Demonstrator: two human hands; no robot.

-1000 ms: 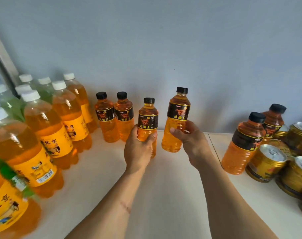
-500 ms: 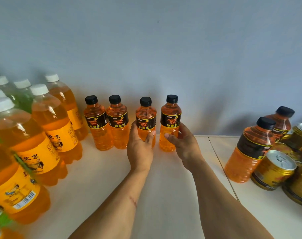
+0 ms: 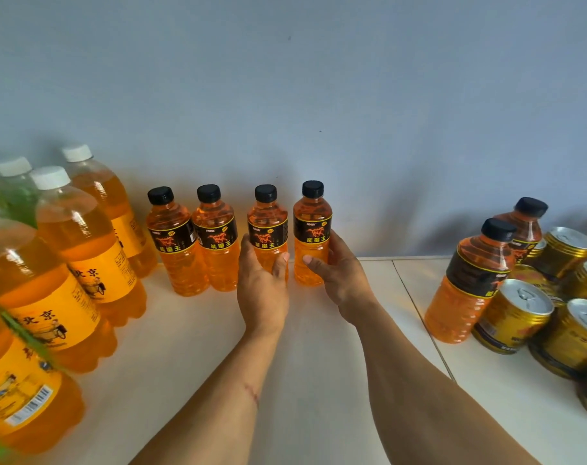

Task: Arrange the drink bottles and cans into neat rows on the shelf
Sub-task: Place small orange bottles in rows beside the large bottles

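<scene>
Orange bottles point(image 3: 312, 236) with black caps point(image 3: 312, 188); gold cans point(image 3: 515, 313).

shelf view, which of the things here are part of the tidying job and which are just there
Part of the job:
- left hand gripping third black-capped bottle
- right hand gripping fourth black-capped bottle
- two black-capped bottles already lined up
- white-capped orange bottles
- green bottles
- gold cans
- loose black-capped bottles on the right
- shelf

Just there:
- grey wall

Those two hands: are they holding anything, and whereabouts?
Left hand grips the third black-capped bottle round its lower body; right hand grips the fourth bottle likewise.
</scene>
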